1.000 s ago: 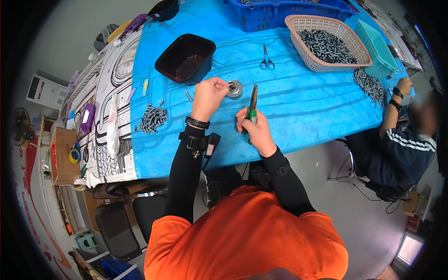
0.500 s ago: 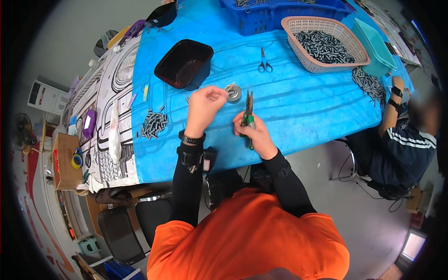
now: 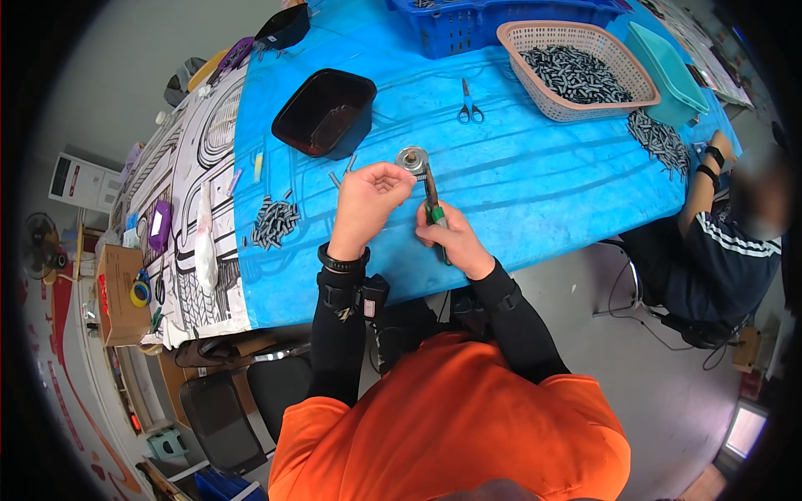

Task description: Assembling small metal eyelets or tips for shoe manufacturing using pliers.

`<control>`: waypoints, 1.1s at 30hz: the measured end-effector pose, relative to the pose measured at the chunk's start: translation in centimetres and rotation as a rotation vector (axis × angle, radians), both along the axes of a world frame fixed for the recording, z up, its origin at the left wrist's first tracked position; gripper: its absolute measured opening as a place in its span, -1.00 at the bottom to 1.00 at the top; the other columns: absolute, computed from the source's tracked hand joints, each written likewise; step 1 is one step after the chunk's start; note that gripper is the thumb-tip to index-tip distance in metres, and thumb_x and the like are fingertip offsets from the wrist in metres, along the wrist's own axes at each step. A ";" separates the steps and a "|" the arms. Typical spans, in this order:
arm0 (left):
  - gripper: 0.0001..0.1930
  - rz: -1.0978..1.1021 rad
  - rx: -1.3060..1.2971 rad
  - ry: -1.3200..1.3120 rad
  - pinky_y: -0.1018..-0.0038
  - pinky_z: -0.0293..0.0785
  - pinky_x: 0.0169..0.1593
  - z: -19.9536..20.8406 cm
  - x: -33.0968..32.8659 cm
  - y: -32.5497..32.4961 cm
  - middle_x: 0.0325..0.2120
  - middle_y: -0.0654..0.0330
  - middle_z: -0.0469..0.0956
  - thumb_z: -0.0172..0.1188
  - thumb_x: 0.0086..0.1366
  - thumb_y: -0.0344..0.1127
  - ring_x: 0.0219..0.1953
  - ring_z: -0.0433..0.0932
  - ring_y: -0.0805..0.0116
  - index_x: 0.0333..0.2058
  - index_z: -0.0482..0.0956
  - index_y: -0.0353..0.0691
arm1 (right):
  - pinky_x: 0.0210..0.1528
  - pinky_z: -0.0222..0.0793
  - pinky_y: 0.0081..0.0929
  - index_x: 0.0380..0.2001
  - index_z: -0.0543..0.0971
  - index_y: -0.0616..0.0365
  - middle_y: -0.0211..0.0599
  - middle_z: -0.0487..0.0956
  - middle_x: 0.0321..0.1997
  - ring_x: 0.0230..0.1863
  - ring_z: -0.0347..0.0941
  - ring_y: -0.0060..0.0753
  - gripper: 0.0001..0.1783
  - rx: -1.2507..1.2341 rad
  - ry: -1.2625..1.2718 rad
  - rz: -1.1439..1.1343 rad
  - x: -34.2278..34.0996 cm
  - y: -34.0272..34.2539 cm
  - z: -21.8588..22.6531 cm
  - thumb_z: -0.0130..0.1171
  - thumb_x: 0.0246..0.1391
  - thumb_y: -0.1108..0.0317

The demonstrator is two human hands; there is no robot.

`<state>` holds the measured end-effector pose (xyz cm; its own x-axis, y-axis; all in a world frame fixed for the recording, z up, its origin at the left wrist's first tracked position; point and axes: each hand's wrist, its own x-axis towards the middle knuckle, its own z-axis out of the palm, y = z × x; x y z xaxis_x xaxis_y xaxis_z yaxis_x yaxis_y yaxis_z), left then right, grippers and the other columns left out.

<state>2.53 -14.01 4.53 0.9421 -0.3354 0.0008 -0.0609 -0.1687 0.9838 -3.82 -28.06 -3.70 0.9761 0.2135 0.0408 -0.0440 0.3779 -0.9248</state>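
My right hand (image 3: 455,238) is closed round the green handles of a pair of pliers (image 3: 432,194), their dark jaws pointing away from me. My left hand (image 3: 372,200) is closed in a pinch just left of the jaws. At its fingertips a small ribbed piece (image 3: 421,177) shows, too small to name. Just beyond the fingertips lies a round metal disc-shaped thing (image 3: 412,159) with a brown centre. Left of my left hand is a pile of small dark grey pieces (image 3: 276,222), and a few loose ones lie nearer the hand.
A black tub (image 3: 361,125) stands at the far left, blue-handled scissors (image 3: 469,112) farther right. A pink basket (image 3: 535,88) full of grey pieces, a teal basket (image 3: 668,104) and a blue crate (image 3: 468,37) line the far side. A co-worker (image 3: 710,275) sits at the right.
The pliers have moved left, and their jaws are now beside my left fingertips and look closer together. My left hand has shifted slightly right and nearer to me.
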 end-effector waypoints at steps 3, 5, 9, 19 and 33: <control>-0.91 -0.007 0.018 0.038 0.72 0.36 -0.42 0.2 0.2 0.2 -0.56 0.31 0.54 0.24 0.09 -0.48 -0.53 0.44 0.67 -0.40 0.58 -0.35 | -0.52 0.07 -0.66 -0.47 0.33 0.15 -0.49 0.28 -0.60 -0.57 0.17 -0.64 -0.90 0.048 0.032 0.020 0.2 0.0 -0.2 0.03 -0.07 0.50; -0.91 -0.019 0.022 0.036 0.71 0.37 -0.41 -0.1 0.4 0.1 -0.55 0.31 0.54 0.24 0.09 -0.47 -0.51 0.45 0.66 -0.40 0.57 -0.35 | -0.56 0.05 -0.66 -0.48 0.32 0.14 -0.49 0.27 -0.62 -0.60 0.15 -0.64 -0.90 0.082 0.057 0.027 0.3 -0.2 -0.2 0.02 -0.08 0.52; -0.89 -0.101 -0.005 -0.019 0.65 0.37 -0.36 -0.2 0.6 -0.4 -0.50 0.30 0.54 0.22 0.12 -0.42 -0.43 0.44 0.63 -0.42 0.56 -0.35 | -0.61 0.09 -0.67 -0.42 0.36 0.13 -0.50 0.31 -0.57 -0.59 0.17 -0.68 -0.85 -0.038 0.023 -0.107 0.1 -0.7 -1.8 0.05 -0.15 0.45; -0.87 -0.051 -0.007 -0.008 0.68 0.17 -0.52 -1.5 0.7 2.4 -0.65 0.33 0.39 0.12 0.23 -0.38 -0.61 0.31 0.62 -0.47 0.48 -0.29 | -0.67 0.13 -0.64 -0.46 0.32 0.12 -0.52 0.26 -0.63 -0.68 0.20 -0.66 -0.83 0.101 0.033 0.063 0.8 1.4 -1.3 0.05 -0.20 0.48; -0.85 0.467 -0.152 -0.088 0.60 0.33 -0.31 -3.1 -1.5 12.6 -0.40 0.24 0.57 0.21 0.15 -0.38 -0.40 0.48 0.51 -0.29 0.51 -0.24 | -0.42 0.23 -0.63 -0.40 0.42 0.18 -0.47 0.38 -0.53 -0.48 0.31 -0.60 -0.78 0.134 0.014 -0.034 0.7 -0.9 -3.6 0.09 -0.24 0.42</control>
<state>1.05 -1.44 1.41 0.9858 0.1327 0.1034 -0.0971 -0.0529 0.9939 -3.16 -28.92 -7.33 0.9834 0.1738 0.0527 -0.0419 0.4993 -0.8654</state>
